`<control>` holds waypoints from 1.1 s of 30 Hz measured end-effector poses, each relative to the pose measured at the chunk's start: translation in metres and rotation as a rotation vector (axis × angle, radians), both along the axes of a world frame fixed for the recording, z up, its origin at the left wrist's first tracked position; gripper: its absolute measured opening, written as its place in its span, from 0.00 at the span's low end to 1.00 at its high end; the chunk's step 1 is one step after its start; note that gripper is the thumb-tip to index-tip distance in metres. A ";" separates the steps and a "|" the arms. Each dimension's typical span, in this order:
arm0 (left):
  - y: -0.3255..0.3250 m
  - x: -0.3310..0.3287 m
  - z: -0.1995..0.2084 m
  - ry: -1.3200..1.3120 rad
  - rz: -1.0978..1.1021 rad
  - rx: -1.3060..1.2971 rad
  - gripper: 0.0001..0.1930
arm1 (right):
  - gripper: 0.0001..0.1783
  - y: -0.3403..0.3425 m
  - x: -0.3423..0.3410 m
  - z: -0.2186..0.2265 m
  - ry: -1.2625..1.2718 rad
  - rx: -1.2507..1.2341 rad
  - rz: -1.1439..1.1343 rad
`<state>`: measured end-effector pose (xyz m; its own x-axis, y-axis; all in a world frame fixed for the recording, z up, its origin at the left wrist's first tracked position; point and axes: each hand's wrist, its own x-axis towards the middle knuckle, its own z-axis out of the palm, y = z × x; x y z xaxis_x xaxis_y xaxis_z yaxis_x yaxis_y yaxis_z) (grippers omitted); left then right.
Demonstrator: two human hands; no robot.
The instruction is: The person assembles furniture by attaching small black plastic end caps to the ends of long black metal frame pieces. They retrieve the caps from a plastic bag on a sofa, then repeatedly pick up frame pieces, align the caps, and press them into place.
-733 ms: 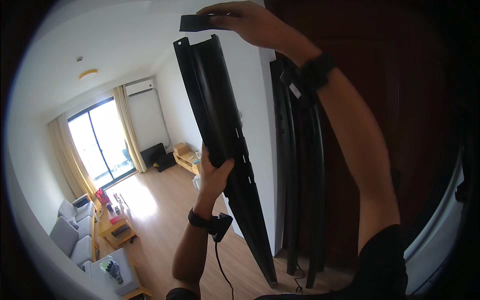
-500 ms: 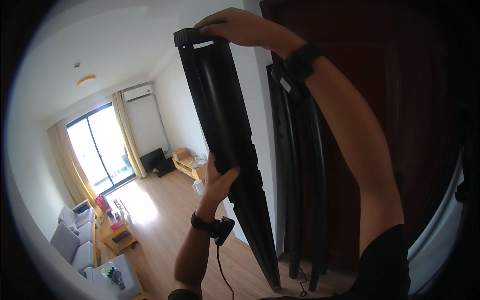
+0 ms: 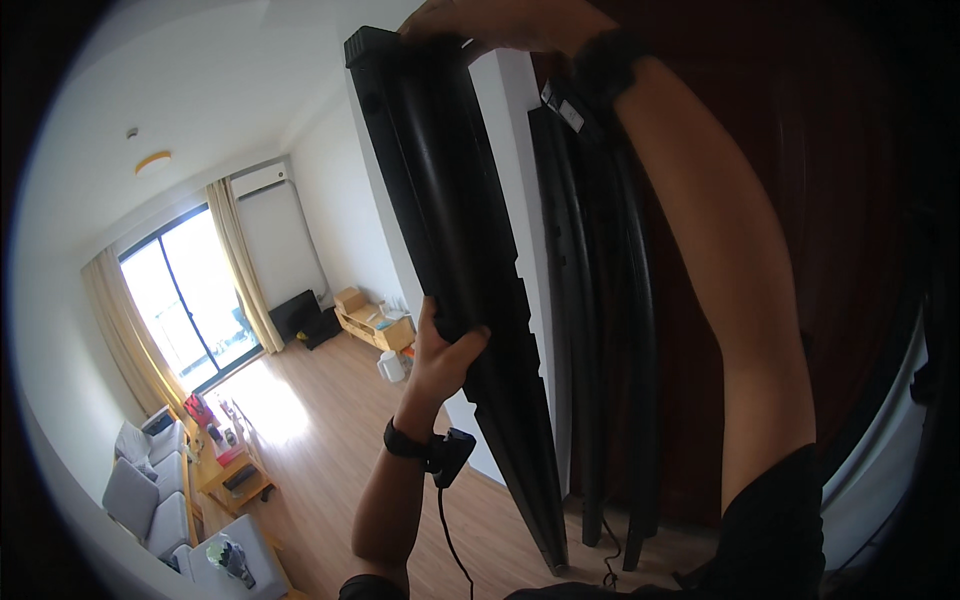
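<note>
A long black column (image 3: 455, 240) with a rounded ridge down its face and notches along one edge stands slightly tilted before me, its narrow-looking lower end at the floor. My left hand (image 3: 445, 350) is wrapped round it at mid-height, thumb across the front. A ribbed black end cap (image 3: 373, 44) sits at the column's top, with no gap visible below it. Up at the picture's upper edge, my right hand (image 3: 490, 22) grips the cap from above; some of its fingers are in shadow or cut off.
More long black pieces (image 3: 640, 350) lean by a dark red door (image 3: 760, 200) on the right. A white wall edge (image 3: 510, 120) stands behind the column. Farther left are a grey sofa (image 3: 140, 495), a wooden coffee table (image 3: 225, 465), a low wooden cabinet (image 3: 375, 325) and a white jug (image 3: 390, 367).
The light gap between end cap and column top has disappeared. Column and right hand appear higher in view, and the room has shifted slightly left; my left hand keeps its hold.
</note>
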<state>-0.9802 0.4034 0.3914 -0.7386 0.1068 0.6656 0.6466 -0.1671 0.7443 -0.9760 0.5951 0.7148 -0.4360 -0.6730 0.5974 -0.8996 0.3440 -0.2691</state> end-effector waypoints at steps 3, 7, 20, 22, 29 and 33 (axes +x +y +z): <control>-0.005 -0.004 0.000 -0.009 -0.015 0.002 0.24 | 0.23 -0.003 0.005 -0.001 0.076 0.045 0.042; -0.012 -0.005 0.001 -0.022 -0.065 0.030 0.23 | 0.23 -0.021 0.006 0.009 0.028 0.069 -0.030; -0.018 -0.008 0.001 -0.013 -0.101 0.035 0.23 | 0.23 -0.031 -0.003 0.015 0.158 0.064 -0.096; -0.018 -0.008 0.002 -0.031 -0.087 0.022 0.23 | 0.23 -0.028 -0.003 0.013 0.136 0.061 -0.074; -0.019 -0.009 0.001 0.000 -0.115 0.039 0.23 | 0.26 -0.026 -0.004 0.002 0.258 0.016 -0.052; -0.020 -0.011 0.000 -0.011 -0.101 0.010 0.22 | 0.28 -0.034 -0.016 0.002 0.374 0.014 -0.131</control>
<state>-0.9909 0.3833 0.3914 -0.7314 0.1744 0.6593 0.6182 -0.2386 0.7490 -0.9920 0.5613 0.7164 -0.2731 -0.6354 0.7223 -0.8827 0.4640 0.0743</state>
